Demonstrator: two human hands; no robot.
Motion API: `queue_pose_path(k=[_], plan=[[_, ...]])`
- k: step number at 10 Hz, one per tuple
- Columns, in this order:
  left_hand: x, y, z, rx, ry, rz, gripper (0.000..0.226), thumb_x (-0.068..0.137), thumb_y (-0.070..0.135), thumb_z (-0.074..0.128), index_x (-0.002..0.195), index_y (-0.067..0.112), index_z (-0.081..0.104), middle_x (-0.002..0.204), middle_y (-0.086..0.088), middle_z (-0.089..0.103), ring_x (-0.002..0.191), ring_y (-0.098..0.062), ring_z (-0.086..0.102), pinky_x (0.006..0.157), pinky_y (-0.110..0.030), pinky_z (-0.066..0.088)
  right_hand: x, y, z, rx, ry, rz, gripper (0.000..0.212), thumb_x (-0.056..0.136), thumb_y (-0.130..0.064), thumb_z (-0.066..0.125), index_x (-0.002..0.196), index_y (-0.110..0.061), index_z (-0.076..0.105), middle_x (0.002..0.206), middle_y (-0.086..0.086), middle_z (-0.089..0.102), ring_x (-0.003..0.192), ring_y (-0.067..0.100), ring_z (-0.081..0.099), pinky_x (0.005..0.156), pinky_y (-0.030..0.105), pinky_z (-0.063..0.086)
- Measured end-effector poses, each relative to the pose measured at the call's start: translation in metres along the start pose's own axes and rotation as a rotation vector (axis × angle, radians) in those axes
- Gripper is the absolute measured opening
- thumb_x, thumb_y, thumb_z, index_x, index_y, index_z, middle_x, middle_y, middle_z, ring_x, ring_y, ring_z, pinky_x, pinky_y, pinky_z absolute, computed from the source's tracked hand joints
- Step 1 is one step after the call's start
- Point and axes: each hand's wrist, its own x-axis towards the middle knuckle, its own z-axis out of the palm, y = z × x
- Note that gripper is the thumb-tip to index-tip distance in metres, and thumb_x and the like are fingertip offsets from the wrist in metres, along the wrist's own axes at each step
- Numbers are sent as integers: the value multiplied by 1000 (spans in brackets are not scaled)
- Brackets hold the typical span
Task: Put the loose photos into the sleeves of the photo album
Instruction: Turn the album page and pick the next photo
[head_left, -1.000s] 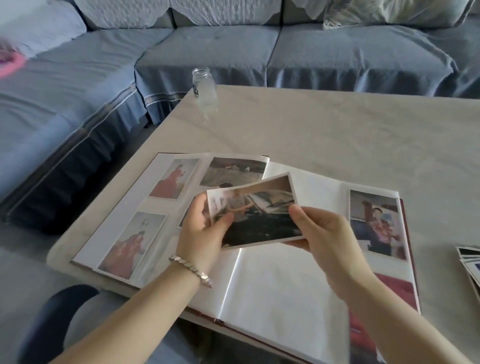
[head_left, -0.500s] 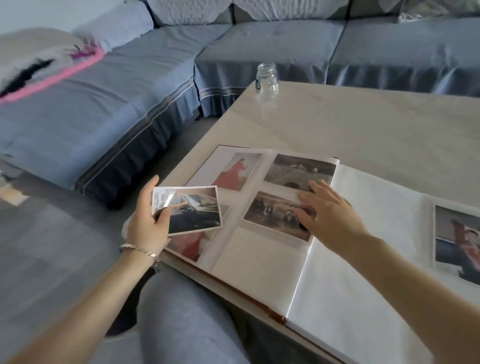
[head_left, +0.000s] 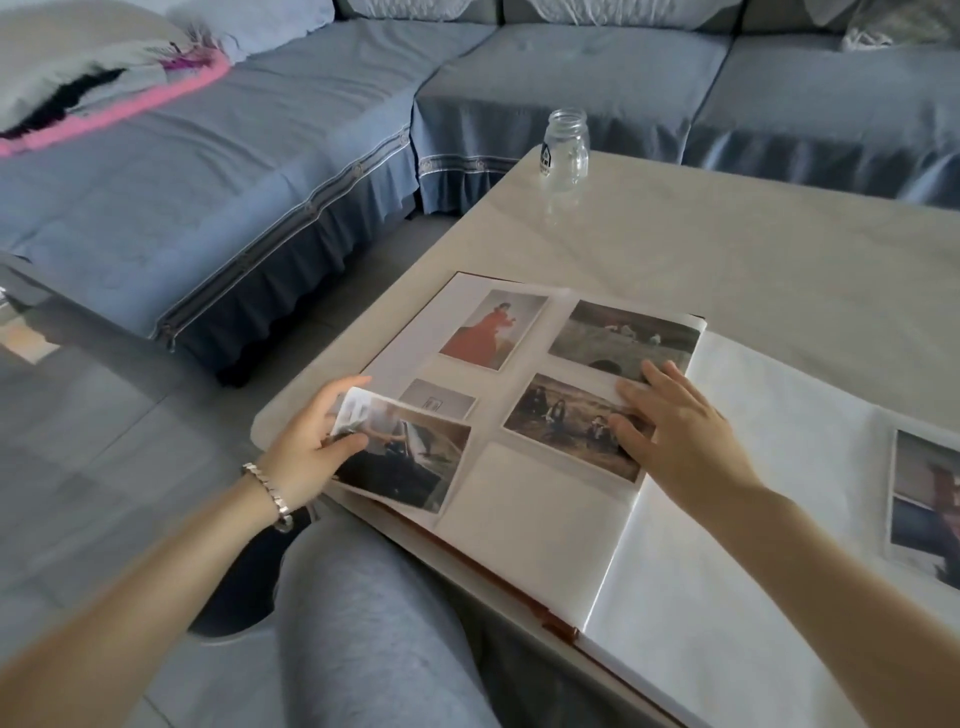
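At the left, the left hand (head_left: 306, 452) pinches the loose photo (head_left: 410, 457) by its left edge between thumb and fingers, and that edge is curled upward. The print lies slanted over the lower left corner of the open photo album (head_left: 457, 306), half covering a small photo already in place. Just right of it is an empty sleeve (head_left: 535, 499), probably its destination, though I cannot make out where that sleeve opens. Further right, the right hand (head_left: 680, 431) lies flat with fingers spread, pressing the page down over two dark landscape photos near the gutter. The main risk is the curl: pushed in at this slant, a corner could catch the plastic lip and crease, or the thumb could smudge the print. If the right hand lifts, the page may shift under the push. The album's near corner seems to overhang the surface (head_left: 727, 249), so a hard shove might tip it toward the lap.
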Motion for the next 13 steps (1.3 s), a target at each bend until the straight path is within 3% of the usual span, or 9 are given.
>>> queue_pose_path(k=[1, 3, 4, 5, 6, 7, 10, 12, 13], plan=[[2, -1, -5, 28, -123, -27, 54, 86, -3, 58, 127, 27, 38, 117, 1, 50, 106, -12, 51, 75, -14, 44, 0, -1, 0, 6, -1, 1, 46, 95, -36, 47, 139, -26, 42, 155, -1, 21, 144, 10, 4, 112, 25, 9], [12, 12, -8, 10, -279, -117, 41, 97, 14, 44, 115, 50, 40, 133, -1, 51, 118, -28, 53, 99, -45, 44, 0, 0, 1, 2, -3, 1, 46, 95, -37, 47, 140, -26, 41, 155, -1, 21, 144, 11, 5, 113, 27, 10], [17, 16, -2, 40, -169, -151, 46, 95, 12, 48, 139, 23, 38, 137, -8, 49, 129, -21, 43, 97, -29, 34, 0, 1, 1, 0, -1, -3, 47, 95, -37, 47, 140, -25, 41, 155, -1, 21, 144, 11, 5, 113, 27, 9], [17, 18, -4, 18, -47, -191, 32, 88, 13, 61, 120, 14, 57, 122, -7, 60, 114, -20, 54, 88, -27, 39, 1, 1, 2, -1, 2, -6, 47, 95, -37, 46, 140, -25, 41, 155, 0, 21, 144, 11, 5, 113, 26, 10], [16, 19, -5, 12, -34, -184, 24, 85, 12, 65, 109, 12, 65, 108, -2, 65, 101, -15, 58, 84, -28, 44, 1, 1, 2, 6, 8, -8, 47, 95, -37, 47, 140, -24, 42, 154, 0, 23, 144, 12, 6, 113, 26, 10], [15, 22, -4, -66, -60, -203, 17, 83, 12, 66, 95, 24, 66, 95, 7, 64, 98, -15, 59, 89, -35, 49, 0, 1, 3, 10, 8, -11, 47, 95, -37, 47, 140, -24, 41, 154, 1, 23, 144, 12, 5, 113, 26, 10], [8, 37, 18, -262, -168, -315, 17, 82, 10, 67, 86, 27, 69, 96, 0, 71, 97, -21, 65, 93, -44, 50, 1, 3, 4, 21, 11, -7, 46, 95, -36, 47, 139, -23, 43, 154, 1, 23, 144, 13, 5, 113, 28, 10], [3, 41, 31, -115, -160, -247, 18, 83, 10, 67, 99, 18, 68, 94, 6, 65, 89, -8, 61, 82, -22, 48, 2, 4, 5, 5, 8, -12, 47, 95, -37, 46, 140, -23, 42, 154, 1, 22, 144, 13, 6, 113, 29, 11], [5, 45, 29, 29, -103, -199, 21, 82, 7, 68, 102, 11, 69, 82, 4, 66, 77, -9, 63, 66, -16, 49, 2, 4, 5, 0, 7, -15, 47, 95, -37, 46, 140, -23, 42, 154, 1, 22, 144, 14, 6, 113, 28, 11]])
